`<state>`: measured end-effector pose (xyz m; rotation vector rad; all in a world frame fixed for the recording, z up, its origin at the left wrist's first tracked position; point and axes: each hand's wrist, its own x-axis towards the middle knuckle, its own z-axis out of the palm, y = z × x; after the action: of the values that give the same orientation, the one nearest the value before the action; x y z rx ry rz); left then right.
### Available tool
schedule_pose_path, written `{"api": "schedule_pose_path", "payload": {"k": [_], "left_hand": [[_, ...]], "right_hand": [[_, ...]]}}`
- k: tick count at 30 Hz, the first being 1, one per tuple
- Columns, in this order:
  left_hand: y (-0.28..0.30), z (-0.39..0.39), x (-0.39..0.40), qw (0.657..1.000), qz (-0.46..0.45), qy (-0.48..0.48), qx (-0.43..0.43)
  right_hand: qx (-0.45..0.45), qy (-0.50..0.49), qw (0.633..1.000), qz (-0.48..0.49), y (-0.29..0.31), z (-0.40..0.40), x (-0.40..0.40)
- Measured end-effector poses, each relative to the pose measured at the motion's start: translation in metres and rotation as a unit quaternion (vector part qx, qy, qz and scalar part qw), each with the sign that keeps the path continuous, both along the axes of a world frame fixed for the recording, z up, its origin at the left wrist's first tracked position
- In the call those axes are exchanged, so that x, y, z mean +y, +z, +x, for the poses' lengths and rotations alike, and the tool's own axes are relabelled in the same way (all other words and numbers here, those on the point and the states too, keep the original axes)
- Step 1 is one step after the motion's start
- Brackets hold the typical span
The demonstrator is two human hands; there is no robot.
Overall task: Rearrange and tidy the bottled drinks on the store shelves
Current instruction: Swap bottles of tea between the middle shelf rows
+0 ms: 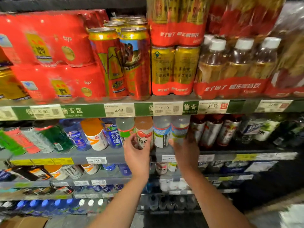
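The grey metal shelf edge carrying the white 4.99 price tag [168, 158] served as the landmark. Just above it stood a row of smooth, rounded plastic bottles: a clear pale bottle with a blue-and-white label [162, 132] directly over the tag, a peach-tinted bottle with a red-fruit label [144, 130] to its left, and a second clear bottle with a light-blue label [179, 129] to its right. Further right of the tag stood dark bottles with glossy silver-and-red wrappers [212, 129].

The left hand [136, 152] reached up left of the tag, its fingers curled loosely around the lower body of the peach-tinted bottle. The right hand [185, 148] rose right of the tag, palm and fingers wrapped around the light-blue-labelled bottle. Both forearms were bare and extended upward.
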<state>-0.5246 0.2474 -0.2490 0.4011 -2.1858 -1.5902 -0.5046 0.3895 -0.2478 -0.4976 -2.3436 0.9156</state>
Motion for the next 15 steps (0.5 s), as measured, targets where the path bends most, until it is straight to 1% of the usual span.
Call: {"api": "schedule_pose_path", "payload": {"k": [4, 6, 10, 11, 13, 14, 15], "left_hand": [[-0.002, 0.000, 0.007, 0.999, 0.041, -0.005, 0.012], [-0.003, -0.001, 0.010, 0.999, 0.042, -0.006, 0.019], [-0.005, -0.002, 0.022, 0.999, 0.047, 0.006, 0.020], [-0.006, -0.002, 0.025, 0.999, 0.045, 0.012, 0.018], [-0.008, -0.003, 0.029, 0.999, 0.030, 0.023, 0.011], [-0.009, -0.004, 0.031, 0.999, 0.023, 0.027, 0.011], [-0.009, -0.004, 0.033, 0.999, 0.017, 0.031, 0.012]], "right_hand": [[-0.025, -0.011, 0.999, -0.030, -0.014, 0.000, -0.002], [-0.042, -0.029, 0.999, -0.011, -0.015, -0.002, -0.001], [-0.038, -0.032, 0.998, 0.045, -0.021, -0.005, 0.002], [-0.043, -0.024, 0.998, 0.036, -0.023, -0.003, 0.003], [-0.055, -0.013, 0.997, -0.056, -0.025, 0.002, 0.003], [-0.051, -0.009, 0.996, -0.077, -0.026, 0.003, 0.005], [-0.041, 0.000, 0.997, -0.068, -0.026, 0.005, 0.009]]}}
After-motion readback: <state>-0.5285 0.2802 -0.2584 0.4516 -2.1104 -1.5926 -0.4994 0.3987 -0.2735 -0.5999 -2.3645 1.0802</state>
